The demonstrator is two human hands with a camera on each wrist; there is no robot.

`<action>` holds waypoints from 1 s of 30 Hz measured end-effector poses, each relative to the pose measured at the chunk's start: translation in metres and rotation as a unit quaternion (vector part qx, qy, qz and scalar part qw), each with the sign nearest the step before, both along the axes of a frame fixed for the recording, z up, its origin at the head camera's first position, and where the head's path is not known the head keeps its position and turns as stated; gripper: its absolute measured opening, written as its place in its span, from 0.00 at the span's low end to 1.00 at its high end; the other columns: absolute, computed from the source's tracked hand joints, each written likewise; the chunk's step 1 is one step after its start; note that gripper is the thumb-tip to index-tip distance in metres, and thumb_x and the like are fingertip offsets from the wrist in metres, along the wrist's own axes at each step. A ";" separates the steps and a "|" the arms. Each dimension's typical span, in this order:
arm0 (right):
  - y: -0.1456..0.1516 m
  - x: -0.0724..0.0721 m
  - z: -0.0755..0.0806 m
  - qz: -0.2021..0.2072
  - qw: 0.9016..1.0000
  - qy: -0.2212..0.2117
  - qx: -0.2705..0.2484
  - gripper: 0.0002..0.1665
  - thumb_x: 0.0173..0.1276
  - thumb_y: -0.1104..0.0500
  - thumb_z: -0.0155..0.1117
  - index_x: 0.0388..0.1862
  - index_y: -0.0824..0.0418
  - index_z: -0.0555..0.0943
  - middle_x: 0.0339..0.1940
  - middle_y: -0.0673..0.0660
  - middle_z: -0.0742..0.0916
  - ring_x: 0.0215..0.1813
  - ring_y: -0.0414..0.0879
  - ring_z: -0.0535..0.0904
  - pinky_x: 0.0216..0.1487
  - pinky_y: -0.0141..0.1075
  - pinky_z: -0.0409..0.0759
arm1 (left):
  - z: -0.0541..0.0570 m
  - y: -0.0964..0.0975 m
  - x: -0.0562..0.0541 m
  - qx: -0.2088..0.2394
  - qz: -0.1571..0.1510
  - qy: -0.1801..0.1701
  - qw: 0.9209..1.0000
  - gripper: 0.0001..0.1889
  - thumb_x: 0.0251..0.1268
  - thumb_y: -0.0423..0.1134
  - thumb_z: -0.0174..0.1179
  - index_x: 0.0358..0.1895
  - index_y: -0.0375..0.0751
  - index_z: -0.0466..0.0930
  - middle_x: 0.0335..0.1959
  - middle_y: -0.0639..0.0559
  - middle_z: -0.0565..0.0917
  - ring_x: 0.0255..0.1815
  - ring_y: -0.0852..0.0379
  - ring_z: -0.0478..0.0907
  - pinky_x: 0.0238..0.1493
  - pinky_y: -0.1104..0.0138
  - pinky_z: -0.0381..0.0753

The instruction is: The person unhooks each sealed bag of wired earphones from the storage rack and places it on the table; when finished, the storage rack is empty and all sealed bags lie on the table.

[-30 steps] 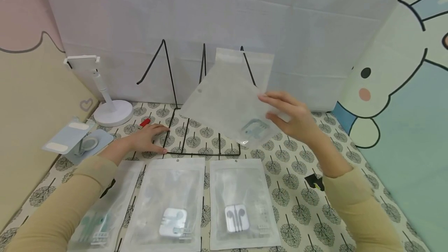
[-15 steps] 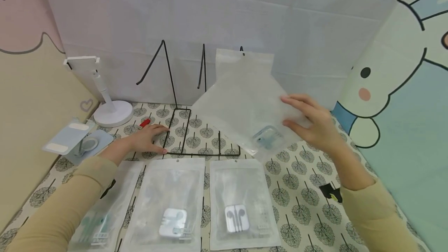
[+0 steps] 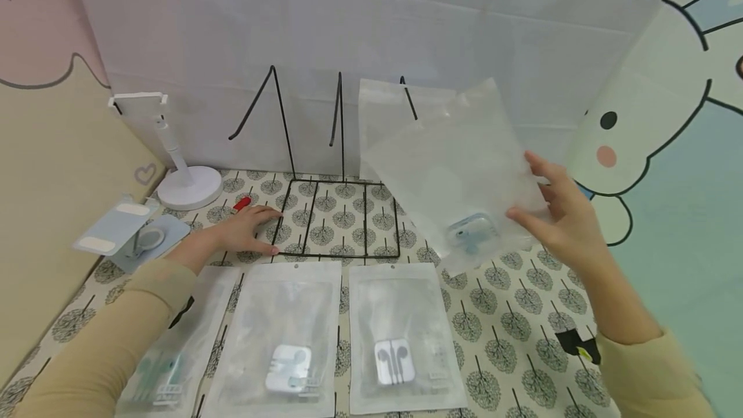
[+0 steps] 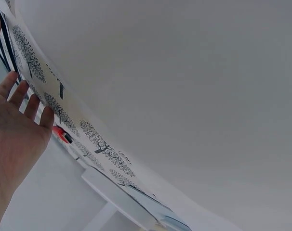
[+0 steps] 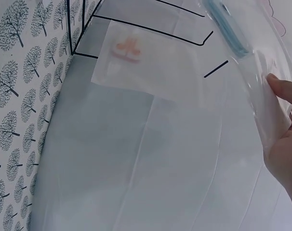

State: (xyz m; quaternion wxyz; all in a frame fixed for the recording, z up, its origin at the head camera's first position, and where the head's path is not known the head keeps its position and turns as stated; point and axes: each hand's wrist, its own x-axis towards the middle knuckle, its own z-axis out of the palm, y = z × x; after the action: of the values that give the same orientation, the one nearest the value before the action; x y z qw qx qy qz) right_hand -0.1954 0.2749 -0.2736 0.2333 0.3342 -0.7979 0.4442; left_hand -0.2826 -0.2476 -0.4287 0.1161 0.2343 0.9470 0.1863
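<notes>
My right hand (image 3: 565, 218) pinches the right edge of a translucent plastic zip bag (image 3: 441, 166), held tilted in the air, with a blue clear case-like item (image 3: 473, 234) near its bottom. Behind it, another pouch (image 3: 380, 108) hangs on the right hook of a black wire rack (image 3: 336, 255); the right wrist view shows something orange-pink (image 5: 128, 49) inside that pouch. My left hand (image 3: 246, 231) rests at the left side of the rack's base, fingers loosely extended. The left wrist view shows its palm and relaxed fingers.
In front of the rack lie a bag with green items (image 3: 197, 321), a bag with a white earphone case (image 3: 284, 302) and a bag with wired earphones (image 3: 395, 302). A white stand (image 3: 188, 189), a light-blue folding holder (image 3: 148, 237) and a small red object (image 3: 242, 203) are left.
My right hand has moved right and slightly down with its bag, which has turned and shifted away from the hanging pouch. My left hand has stayed put.
</notes>
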 end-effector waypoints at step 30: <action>0.063 0.079 -0.069 -0.192 0.905 -0.380 0.012 0.54 0.60 0.61 0.69 0.76 0.37 0.48 0.77 0.57 0.54 0.52 0.24 0.75 0.36 0.32 0.84 | 0.003 0.001 0.003 0.001 -0.001 -0.001 1.000 0.48 0.52 0.62 0.64 0.72 0.39 0.57 0.72 0.32 0.55 0.71 0.26 0.43 0.63 0.31 0.49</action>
State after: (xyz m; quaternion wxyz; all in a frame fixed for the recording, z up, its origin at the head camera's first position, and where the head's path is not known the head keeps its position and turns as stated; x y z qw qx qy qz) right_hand -0.1165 0.3379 -0.3425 -0.0108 -0.0168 -0.8800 0.4746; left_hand -0.2800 -0.2466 -0.4255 0.1168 0.2349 0.9467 0.1871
